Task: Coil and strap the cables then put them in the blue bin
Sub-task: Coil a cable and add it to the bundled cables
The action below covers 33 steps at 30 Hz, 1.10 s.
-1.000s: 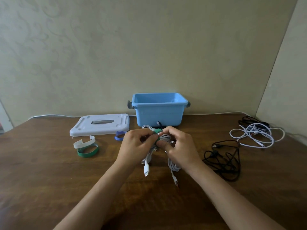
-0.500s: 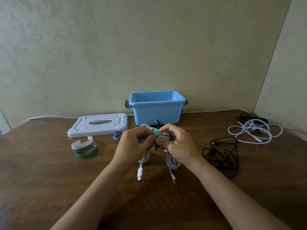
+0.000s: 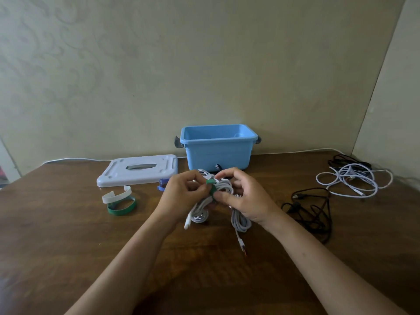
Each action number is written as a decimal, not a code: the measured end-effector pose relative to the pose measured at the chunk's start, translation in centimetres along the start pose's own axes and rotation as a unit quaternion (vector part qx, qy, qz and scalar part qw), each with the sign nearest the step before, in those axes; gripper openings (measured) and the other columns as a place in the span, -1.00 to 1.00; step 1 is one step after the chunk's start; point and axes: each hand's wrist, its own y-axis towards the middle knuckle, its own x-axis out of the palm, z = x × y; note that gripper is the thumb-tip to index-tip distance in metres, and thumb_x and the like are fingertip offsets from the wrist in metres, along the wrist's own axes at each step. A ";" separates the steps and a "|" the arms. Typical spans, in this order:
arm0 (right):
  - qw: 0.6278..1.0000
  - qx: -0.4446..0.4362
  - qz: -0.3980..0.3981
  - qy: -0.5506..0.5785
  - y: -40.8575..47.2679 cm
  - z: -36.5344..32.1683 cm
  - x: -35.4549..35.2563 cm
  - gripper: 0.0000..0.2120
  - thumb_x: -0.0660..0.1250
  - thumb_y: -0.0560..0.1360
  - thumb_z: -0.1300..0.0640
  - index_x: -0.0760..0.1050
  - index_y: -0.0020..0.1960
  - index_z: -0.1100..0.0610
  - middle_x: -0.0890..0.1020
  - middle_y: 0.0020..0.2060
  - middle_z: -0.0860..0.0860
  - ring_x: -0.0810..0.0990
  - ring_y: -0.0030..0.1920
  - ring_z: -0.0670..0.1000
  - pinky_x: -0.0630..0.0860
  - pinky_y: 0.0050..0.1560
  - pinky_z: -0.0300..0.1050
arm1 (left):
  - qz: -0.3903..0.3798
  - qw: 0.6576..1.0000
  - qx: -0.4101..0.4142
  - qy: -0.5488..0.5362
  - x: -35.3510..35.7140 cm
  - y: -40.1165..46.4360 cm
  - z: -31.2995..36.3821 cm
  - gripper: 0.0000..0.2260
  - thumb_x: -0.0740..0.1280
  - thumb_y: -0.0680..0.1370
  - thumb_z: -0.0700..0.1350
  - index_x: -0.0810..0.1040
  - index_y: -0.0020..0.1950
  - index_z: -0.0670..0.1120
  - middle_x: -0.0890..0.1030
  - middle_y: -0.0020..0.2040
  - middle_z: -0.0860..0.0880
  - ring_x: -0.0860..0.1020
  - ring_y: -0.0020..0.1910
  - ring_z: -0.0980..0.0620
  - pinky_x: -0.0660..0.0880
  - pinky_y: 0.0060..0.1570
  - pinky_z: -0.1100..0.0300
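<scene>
Above the table's middle, a coiled white cable (image 3: pixel 223 188) has a green strap (image 3: pixel 212 187) wrapped round its waist. My left hand (image 3: pixel 181 196) grips the coil from the left, its fingertips on the strap. From the right, my right hand (image 3: pixel 245 198) pinches the strap and coil with its thumb in front. Loops and two plugs of the cable hang below both hands. The open blue bin (image 3: pixel 218 146) stands just behind, against the wall.
The bin's white lid (image 3: pixel 138 170) lies at the left, with a white strap (image 3: pixel 117 194), a green strap (image 3: pixel 122 206) and a blue strap (image 3: pixel 162 185) near it. A loose black cable (image 3: pixel 311 205) and a tangled white cable (image 3: pixel 350 183) lie at the right.
Both hands have lifted the cable bundle slightly and kept working the green strap round it. The hanging plug under my left hand has been drawn up closer to the coil.
</scene>
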 end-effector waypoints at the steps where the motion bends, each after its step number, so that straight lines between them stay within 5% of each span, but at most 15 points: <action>1: 1.000 -0.012 -0.015 -0.016 -0.1 -0.1 0.0 -0.64 0.56 0.44 0.08 0.53 0.17 -0.09 0.68 0.09 -0.08 0.66 0.13 -0.09 0.61 0.15 -0.09 | 0.000 1.000 -0.020 -0.022 -0.3 0.1 0.1 -0.90 0.41 0.55 -0.21 0.56 -0.08 -0.24 0.73 -0.20 -0.13 0.72 -0.24 -0.10 0.64 -0.29 0.13; 6: 0.984 -0.087 0.014 -0.153 -0.2 -0.3 0.4 -0.63 0.59 0.40 0.09 0.52 0.10 -0.16 0.63 0.13 -0.21 0.58 0.14 -0.28 0.51 0.11 -0.37 | -0.037 0.993 -0.066 -0.086 -1.2 0.2 0.4 -0.87 0.39 0.56 -0.22 0.50 -0.07 -0.27 0.71 -0.19 -0.23 0.69 -0.31 -0.14 0.61 -0.40 0.16; 9: 0.964 -0.161 0.053 -0.206 -0.4 -0.1 0.4 -0.65 0.59 0.40 0.07 0.59 0.15 -0.06 0.66 0.12 -0.14 0.61 0.12 -0.18 0.58 0.14 -0.22 | -0.054 0.992 -0.063 -0.100 -1.3 0.2 0.4 -0.85 0.37 0.58 -0.21 0.48 -0.02 -0.29 0.69 -0.18 -0.29 0.68 -0.33 -0.15 0.63 -0.39 0.13; 13: 0.936 -0.208 0.067 -0.274 -0.3 0.3 0.2 -0.63 0.57 0.43 0.04 0.61 0.21 0.03 0.66 0.06 -0.12 0.61 0.05 -0.15 0.59 0.11 -0.14 | -0.036 0.999 -0.002 0.009 -1.1 0.4 0.0 -0.89 0.36 0.59 -0.18 0.53 -0.03 -0.23 0.73 -0.18 -0.10 0.71 -0.25 -0.08 0.63 -0.30 0.16; 17: 0.930 -0.211 0.058 -0.295 -0.3 0.7 0.2 -0.63 0.55 0.46 -0.01 0.62 0.22 0.06 0.67 0.03 -0.09 0.61 -0.01 -0.16 0.54 0.04 -0.31 | -0.008 0.986 0.072 0.152 -1.1 1.0 -0.6 -0.96 0.42 0.54 -0.20 0.61 -0.10 -0.15 0.69 -0.22 0.06 0.67 -0.21 0.13 0.62 -0.19 0.24; 25: 0.943 -0.181 0.048 -0.275 -0.3 0.7 0.6 -0.68 0.50 0.51 -0.06 0.61 0.21 0.03 0.69 0.01 -0.09 0.61 -0.01 -0.15 0.46 0.03 -0.41 | -0.034 0.979 0.094 0.176 -1.5 1.0 -0.8 -0.91 0.41 0.56 -0.18 0.61 -0.11 -0.18 0.65 -0.19 -0.08 0.65 -0.19 -0.04 0.60 -0.15 -0.03; 29: 0.938 -0.167 0.039 -0.301 -0.5 0.6 0.7 -0.62 0.48 0.52 -0.04 0.59 0.27 0.10 0.69 0.07 -0.05 0.60 0.05 -0.11 0.29 0.03 -0.59 | -0.053 0.969 0.114 0.215 -1.6 1.0 -1.0 -0.91 0.39 0.54 -0.19 0.61 -0.17 -0.08 0.63 -0.24 0.02 0.58 -0.25 0.09 0.53 -0.27 0.12; 31: 0.937 -0.166 0.036 -0.306 -0.5 0.7 0.6 -0.64 0.48 0.53 -0.02 0.58 0.27 0.09 0.68 0.08 -0.05 0.60 0.06 -0.08 0.30 0.04 -0.54 | -0.046 0.961 0.134 0.239 -1.5 0.9 -0.8 -0.89 0.39 0.53 -0.22 0.60 -0.20 -0.09 0.59 -0.30 0.05 0.50 -0.33 0.13 0.41 -0.33 0.30; 33: 0.936 -0.165 0.038 -0.309 -0.5 0.8 0.6 -0.66 0.47 0.53 0.00 0.58 0.26 0.08 0.68 0.08 -0.05 0.60 0.06 -0.08 0.41 0.07 -0.40 | -0.040 0.955 0.141 0.259 -1.4 0.8 -0.6 -0.89 0.38 0.53 -0.18 0.60 -0.19 -0.12 0.59 -0.33 0.02 0.49 -0.36 0.07 0.40 -0.37 0.27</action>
